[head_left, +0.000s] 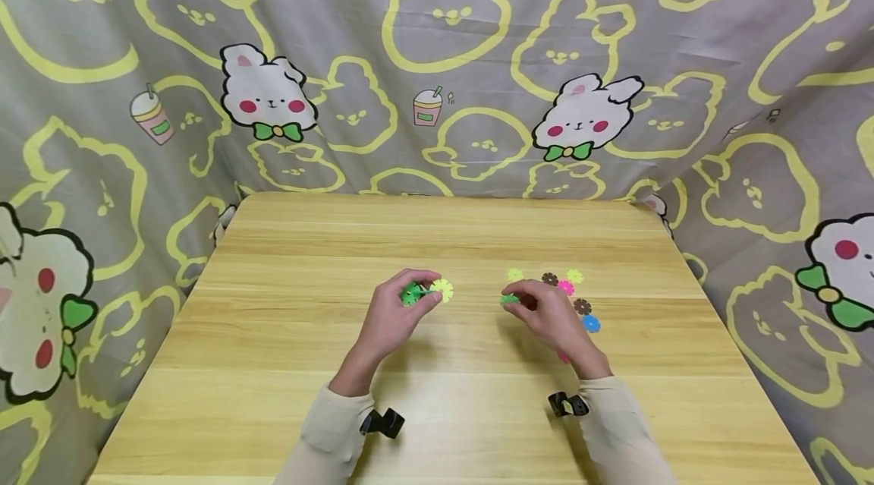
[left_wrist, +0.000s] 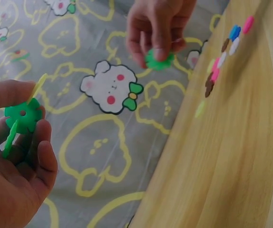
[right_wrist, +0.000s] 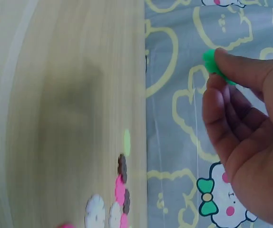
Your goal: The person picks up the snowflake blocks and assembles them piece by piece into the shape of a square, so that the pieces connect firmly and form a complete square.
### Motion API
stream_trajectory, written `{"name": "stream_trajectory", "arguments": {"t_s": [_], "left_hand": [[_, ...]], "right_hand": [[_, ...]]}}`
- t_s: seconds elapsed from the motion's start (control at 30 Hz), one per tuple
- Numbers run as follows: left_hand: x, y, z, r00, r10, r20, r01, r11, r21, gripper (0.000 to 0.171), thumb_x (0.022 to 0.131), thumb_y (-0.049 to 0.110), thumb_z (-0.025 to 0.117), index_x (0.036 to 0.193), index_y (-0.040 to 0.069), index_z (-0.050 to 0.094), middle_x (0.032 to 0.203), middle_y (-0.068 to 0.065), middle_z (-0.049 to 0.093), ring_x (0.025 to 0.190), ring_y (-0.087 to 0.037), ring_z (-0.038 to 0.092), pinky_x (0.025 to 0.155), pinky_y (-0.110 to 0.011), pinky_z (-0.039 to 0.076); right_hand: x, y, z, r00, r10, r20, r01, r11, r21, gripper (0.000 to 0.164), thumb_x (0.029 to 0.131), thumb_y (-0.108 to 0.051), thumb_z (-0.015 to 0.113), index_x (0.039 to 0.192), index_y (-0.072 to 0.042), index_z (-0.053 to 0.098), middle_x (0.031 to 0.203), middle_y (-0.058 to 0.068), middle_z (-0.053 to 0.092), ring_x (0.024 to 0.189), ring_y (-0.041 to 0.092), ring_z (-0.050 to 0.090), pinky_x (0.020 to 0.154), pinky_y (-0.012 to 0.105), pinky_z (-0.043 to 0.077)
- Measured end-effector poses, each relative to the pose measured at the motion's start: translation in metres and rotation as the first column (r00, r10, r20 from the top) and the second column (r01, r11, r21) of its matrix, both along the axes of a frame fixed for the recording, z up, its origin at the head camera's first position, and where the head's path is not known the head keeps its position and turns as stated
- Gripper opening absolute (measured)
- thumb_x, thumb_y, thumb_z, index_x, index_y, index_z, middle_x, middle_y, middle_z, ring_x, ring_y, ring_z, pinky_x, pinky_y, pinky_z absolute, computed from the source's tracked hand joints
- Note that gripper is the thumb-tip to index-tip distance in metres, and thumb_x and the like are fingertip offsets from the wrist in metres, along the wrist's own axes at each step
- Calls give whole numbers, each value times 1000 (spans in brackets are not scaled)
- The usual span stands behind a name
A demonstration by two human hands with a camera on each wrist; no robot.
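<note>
My left hand (head_left: 396,310) holds a small cluster of interlocking snowflake discs above the table. In the left wrist view a green disc (left_wrist: 24,115) faces the camera, a yellow disc (left_wrist: 37,88) joins it by the thumb or finger tip, and another green disc (left_wrist: 10,138) stands edge-on below. My right hand (head_left: 546,312) pinches a single green disc (right_wrist: 211,61) between thumb and fingertips. The two hands are apart, with the discs at about the same height. Fingers hide parts of the held pieces.
Loose discs lie on the wooden table (head_left: 287,363) beside and under my right hand: yellow (head_left: 575,275), brown (head_left: 582,307), pink (head_left: 566,288) and blue (head_left: 591,324). White discs (right_wrist: 95,211) show in the right wrist view. A patterned curtain (head_left: 471,90) surrounds the table.
</note>
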State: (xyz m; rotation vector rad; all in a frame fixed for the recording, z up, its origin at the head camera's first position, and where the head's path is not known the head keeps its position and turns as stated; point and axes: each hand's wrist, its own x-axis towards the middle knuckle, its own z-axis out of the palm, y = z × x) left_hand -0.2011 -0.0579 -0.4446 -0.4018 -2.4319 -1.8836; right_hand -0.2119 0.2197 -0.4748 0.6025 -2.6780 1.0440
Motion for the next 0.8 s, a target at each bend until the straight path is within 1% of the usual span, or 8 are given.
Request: {"name": "stream_trajectory", "arguments": {"t_s": [0.13,0.37,0.6,0.8], "left_hand": [[0,1,0,1000,4,1,-4,1000,-3,20,89,24,71,108,22,70,99,-1,63,82,-17,59,67,-22,51],[0,2,1,1000,9,2,-9,1000,0,20,88,22,72,108,21,70,98,-1,63,81,-18,59,65,-21,51],[0,1,2,1000,6,-9,-6,1000,-3,20,88,23,71,108,20,70,97,-1,63,79,-17,58,64,-21,50],[0,1,3,1000,11,-5,-11,1000,-3,20,88,22,72,108,20,70,98,-1,64,81,-17,59,66,-22,50]], "right_hand": [[0,-10,5,999,35,-34,-37,998,-54,19,84,-12,75,103,-14,71,86,-5,68,70,4,58,63,21,52],[3,-26,22,994,68,-85,-79,988,-135,19,86,-9,72,104,-14,71,85,-5,65,72,5,61,65,22,54],[8,-39,34,991,101,-91,-113,985,-132,19,88,-11,71,106,-18,70,89,-6,65,77,4,63,69,22,56],[9,-46,39,986,132,-105,-146,979,-145,19,89,-12,70,106,-19,70,92,-7,65,79,4,63,70,22,56]]}}
